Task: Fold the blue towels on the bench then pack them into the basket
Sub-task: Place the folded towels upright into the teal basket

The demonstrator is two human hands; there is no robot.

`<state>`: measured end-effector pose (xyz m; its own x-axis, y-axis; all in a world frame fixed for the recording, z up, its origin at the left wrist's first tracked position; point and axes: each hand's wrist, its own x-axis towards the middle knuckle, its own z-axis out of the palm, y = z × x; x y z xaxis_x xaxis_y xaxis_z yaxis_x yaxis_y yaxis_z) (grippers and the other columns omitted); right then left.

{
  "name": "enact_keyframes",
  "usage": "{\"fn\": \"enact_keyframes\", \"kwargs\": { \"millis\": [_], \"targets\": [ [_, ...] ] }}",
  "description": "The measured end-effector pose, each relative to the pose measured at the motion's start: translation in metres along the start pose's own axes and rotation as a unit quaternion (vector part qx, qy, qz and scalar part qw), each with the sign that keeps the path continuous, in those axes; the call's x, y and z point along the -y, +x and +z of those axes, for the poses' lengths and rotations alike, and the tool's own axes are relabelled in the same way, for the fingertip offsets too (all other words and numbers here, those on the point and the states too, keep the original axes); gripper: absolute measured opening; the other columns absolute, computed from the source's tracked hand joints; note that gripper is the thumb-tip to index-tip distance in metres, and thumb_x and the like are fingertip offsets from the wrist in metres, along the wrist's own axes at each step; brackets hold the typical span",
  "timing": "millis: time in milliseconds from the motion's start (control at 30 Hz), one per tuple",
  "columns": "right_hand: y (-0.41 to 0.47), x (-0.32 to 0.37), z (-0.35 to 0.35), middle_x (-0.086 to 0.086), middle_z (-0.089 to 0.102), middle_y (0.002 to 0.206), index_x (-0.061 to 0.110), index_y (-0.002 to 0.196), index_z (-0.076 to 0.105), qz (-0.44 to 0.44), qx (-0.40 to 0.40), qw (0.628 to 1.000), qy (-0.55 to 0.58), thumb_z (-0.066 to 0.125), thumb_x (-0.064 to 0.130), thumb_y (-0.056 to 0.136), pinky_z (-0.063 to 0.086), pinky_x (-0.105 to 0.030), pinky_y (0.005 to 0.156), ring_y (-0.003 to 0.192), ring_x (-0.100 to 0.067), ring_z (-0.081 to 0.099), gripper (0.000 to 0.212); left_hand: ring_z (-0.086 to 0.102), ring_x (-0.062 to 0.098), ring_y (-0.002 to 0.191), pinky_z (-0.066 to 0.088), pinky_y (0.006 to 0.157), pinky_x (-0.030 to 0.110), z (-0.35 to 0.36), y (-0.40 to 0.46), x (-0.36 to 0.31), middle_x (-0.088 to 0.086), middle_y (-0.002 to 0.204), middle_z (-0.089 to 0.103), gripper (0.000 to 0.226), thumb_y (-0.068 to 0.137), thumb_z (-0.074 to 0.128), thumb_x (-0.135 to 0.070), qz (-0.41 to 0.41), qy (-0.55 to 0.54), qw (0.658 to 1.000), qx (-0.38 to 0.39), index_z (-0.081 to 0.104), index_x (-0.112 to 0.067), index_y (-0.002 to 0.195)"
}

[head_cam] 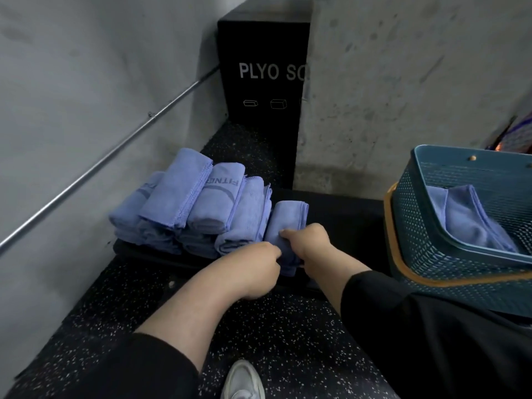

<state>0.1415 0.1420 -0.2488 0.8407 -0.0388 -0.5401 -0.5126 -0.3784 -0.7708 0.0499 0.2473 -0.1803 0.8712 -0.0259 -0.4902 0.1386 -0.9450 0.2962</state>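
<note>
A pile [190,205] of folded blue towels sits on the black bench [339,208]. Just right, both hands, left [259,269] and right [309,243], grip one folded towel [289,218]. Far right, the basket [460,231] holds another. A loose grip could let the folds spill open during lifting.

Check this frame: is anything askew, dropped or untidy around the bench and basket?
Mostly tidy. The one oddity: the blue towel in the basket lies slumped against a corner of the teal basket, looser than the folded stack on the bench. Left hand and right hand grip one folded towel.
</note>
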Motion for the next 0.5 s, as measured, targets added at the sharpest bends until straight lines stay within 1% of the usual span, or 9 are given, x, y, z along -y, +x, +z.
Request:
{"fn": "enact_keyframes", "kwargs": {
  "millis": [33,100,167,200,267,300,333,400,500],
  "targets": [
    [-0.003,-0.001,-0.003,-0.016,0.065,0.102,0.002,0.113,0.059,-0.004,-0.010,1.000,0.019,0.074,0.027,0.087,0.057,-0.041,0.079,0.094,-0.035,0.064,0.039,0.060,0.028,0.108,0.050,0.092,0.038,-0.004,-0.001,0.000,0.008,0.120,0.064,0.021,0.098,0.040,-0.018,-0.004,-0.020,0.999,-0.033,0.061,-0.016,0.101],
    [-0.016,-0.003,-0.013,-0.013,0.068,0.105,0.003,0.117,0.062,-0.047,-0.026,0.997,0.062,0.071,0.024,0.089,0.053,-0.032,0.070,0.091,-0.028,0.065,0.036,0.065,0.027,0.102,0.053,0.090,0.039,-0.014,-0.004,-0.003,0.002,0.109,0.070,0.024,0.098,0.044,-0.026,-0.021,-0.094,0.986,-0.139,0.067,-0.020,0.101],
    [-0.041,-0.002,-0.031,-0.005,0.071,0.103,0.009,0.117,0.065,-0.117,-0.036,0.990,0.074,0.071,0.023,0.089,0.056,-0.034,0.075,0.090,-0.019,0.068,0.032,0.068,0.029,0.093,0.055,0.086,0.043,-0.023,-0.007,-0.007,0.002,0.095,0.073,0.021,0.098,0.050,-0.032,-0.028,-0.203,0.950,-0.237,0.068,-0.022,0.099],
    [-0.056,0.000,-0.041,-0.001,0.072,0.101,0.013,0.116,0.066,-0.148,-0.034,0.986,0.074,0.071,0.024,0.090,0.057,-0.035,0.080,0.090,-0.015,0.069,0.029,0.068,0.029,0.094,0.054,0.087,0.044,-0.026,-0.008,-0.010,0.003,0.094,0.073,0.022,0.098,0.053,-0.037,-0.031,-0.229,0.938,-0.258,0.068,-0.022,0.104],
    [-0.087,0.004,-0.062,0.005,0.074,0.100,0.020,0.114,0.066,-0.200,-0.007,0.976,0.083,0.071,0.026,0.091,0.058,-0.037,0.086,0.091,-0.011,0.071,0.024,0.067,0.028,0.097,0.053,0.089,0.043,-0.028,-0.011,-0.017,0.007,0.095,0.072,0.036,0.098,0.055,-0.047,-0.030,-0.242,0.935,-0.258,0.066,-0.017,0.115],
    [-0.101,0.007,-0.073,0.006,0.075,0.100,0.023,0.114,0.067,-0.221,0.015,0.970,0.097,0.071,0.027,0.092,0.059,-0.039,0.087,0.093,-0.011,0.072,0.023,0.068,0.027,0.095,0.054,0.085,0.040,-0.028,-0.012,-0.022,0.007,0.093,0.072,0.039,0.097,0.055,-0.050,-0.020,-0.263,0.931,-0.252,0.067,-0.017,0.114],
    [-0.114,0.009,-0.084,0.006,0.076,0.102,0.024,0.115,0.067,-0.236,0.035,0.965,0.111,0.070,0.027,0.093,0.059,-0.042,0.088,0.095,-0.011,0.073,0.023,0.069,0.023,0.091,0.053,0.080,0.036,-0.028,-0.015,-0.031,0.005,0.090,0.073,0.037,0.097,0.056,-0.051,0.001,-0.296,0.922,-0.250,0.069,-0.018,0.107],
    [-0.134,0.014,-0.109,0.003,0.077,0.104,0.022,0.115,0.068,-0.250,0.055,0.956,0.141,0.068,0.026,0.095,0.058,-0.045,0.091,0.098,-0.015,0.073,0.020,0.071,0.017,0.085,0.053,0.075,0.030,-0.031,-0.023,-0.049,0.002,0.085,0.075,0.029,0.098,0.060,-0.042,0.053,-0.393,0.883,-0.249,0.070,-0.015,0.096],
    [-0.155,0.021,-0.153,-0.001,0.077,0.103,0.016,0.112,0.070,-0.258,0.053,0.951,0.159,0.066,0.020,0.097,0.058,-0.044,0.092,0.099,-0.019,0.073,0.016,0.073,0.015,0.094,0.056,0.084,0.035,-0.034,-0.035,-0.081,0.003,0.095,0.078,0.020,0.098,0.064,-0.029,0.138,-0.529,0.813,-0.200,0.071,-0.013,0.106]
  ]
}}
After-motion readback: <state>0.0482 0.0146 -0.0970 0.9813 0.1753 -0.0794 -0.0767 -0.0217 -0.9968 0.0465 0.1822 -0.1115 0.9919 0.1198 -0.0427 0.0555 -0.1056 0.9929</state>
